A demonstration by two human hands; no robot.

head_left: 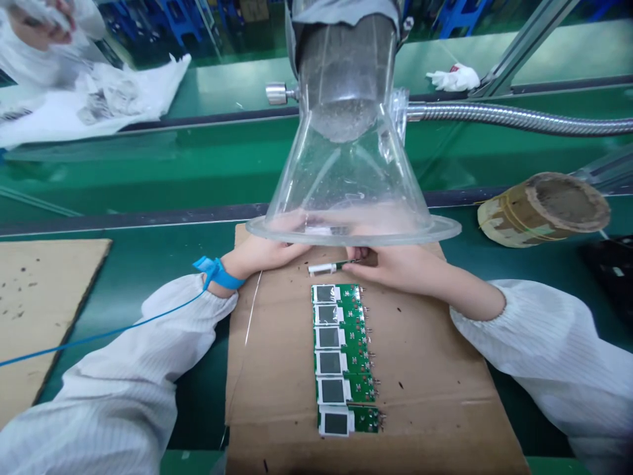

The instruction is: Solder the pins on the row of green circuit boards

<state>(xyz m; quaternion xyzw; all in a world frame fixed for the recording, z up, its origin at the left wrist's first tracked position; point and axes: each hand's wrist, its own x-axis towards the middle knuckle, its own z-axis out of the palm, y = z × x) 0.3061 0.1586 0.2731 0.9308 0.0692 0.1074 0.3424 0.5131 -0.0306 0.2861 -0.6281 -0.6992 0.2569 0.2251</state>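
Note:
My left hand (pixel 262 254) reaches under the rim of a clear plastic funnel hood (pixel 353 227); its fingers are blurred behind the plastic, near a small board there. A blue wrist strap (pixel 217 272) with a blue cord circles that wrist. My right hand (pixel 400 265) is closed on a thin pen-like tool (pixel 329 267) with a white handle, pointing left under the hood. Below the hands, a column of several green circuit boards (pixel 343 359) with grey screens lies on a brown cardboard sheet (pixel 425 382).
A flexible metal hose (pixel 514 119) runs right from the hood. A worn tape roll (pixel 544 208) sits at the right. Another cardboard sheet (pixel 44 297) lies left. Across the green conveyor, another person's hands (pixel 39 23) work over white bags (pixel 99 99). A white glove (pixel 455 79) lies far back.

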